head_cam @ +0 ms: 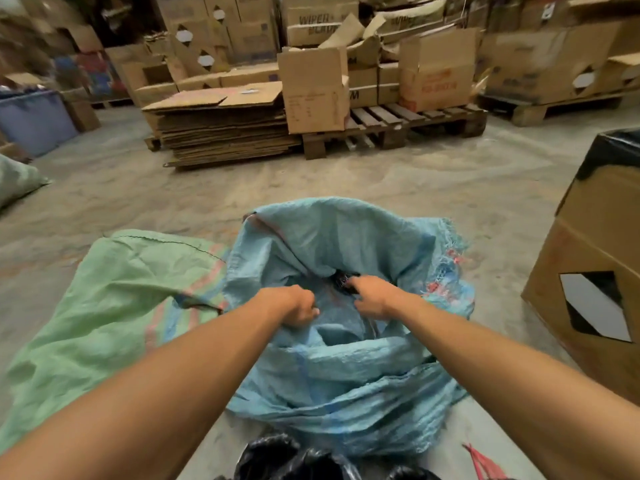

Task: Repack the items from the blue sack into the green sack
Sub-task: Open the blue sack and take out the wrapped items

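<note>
Head view: both hands (337,303) grip blue sack (346,368); green sack (114,306) beside.

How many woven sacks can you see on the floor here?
3: the blue sack under both hands, the green sack flat beside it on the left, and another greenish sack at the far left edge. More may sit out of frame.

Blue sack (346,368), green sack (104,306), red-striped.
</note>
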### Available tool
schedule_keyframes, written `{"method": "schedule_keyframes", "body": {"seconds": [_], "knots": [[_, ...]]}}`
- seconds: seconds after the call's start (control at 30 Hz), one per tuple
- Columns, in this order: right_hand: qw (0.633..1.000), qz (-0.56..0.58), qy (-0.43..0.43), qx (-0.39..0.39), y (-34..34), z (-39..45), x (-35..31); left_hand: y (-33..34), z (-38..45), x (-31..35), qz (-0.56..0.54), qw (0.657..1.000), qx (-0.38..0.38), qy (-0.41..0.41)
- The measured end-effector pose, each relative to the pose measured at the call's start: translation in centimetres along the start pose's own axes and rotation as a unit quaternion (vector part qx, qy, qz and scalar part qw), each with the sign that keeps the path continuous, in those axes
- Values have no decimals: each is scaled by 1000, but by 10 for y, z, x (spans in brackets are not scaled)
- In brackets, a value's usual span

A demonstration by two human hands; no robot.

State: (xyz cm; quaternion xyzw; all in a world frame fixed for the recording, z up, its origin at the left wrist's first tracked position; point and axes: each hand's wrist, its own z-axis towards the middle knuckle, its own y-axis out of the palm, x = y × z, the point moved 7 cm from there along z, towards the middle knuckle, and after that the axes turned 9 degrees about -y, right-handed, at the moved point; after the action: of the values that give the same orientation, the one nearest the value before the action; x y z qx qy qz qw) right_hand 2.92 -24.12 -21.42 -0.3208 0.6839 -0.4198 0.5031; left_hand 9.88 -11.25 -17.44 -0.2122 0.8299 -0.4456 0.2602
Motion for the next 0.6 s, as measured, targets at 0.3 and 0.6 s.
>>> {"method": "schedule_keyframes", "body": {"seconds": [0.3,0.6], "knots": [[983,-178,32,-39,34,56,28,49,36,-41,304,930,-16,-205],[992,-107,65,-29,39,65,38,55,57,-63,219,951,53,-213]]}}
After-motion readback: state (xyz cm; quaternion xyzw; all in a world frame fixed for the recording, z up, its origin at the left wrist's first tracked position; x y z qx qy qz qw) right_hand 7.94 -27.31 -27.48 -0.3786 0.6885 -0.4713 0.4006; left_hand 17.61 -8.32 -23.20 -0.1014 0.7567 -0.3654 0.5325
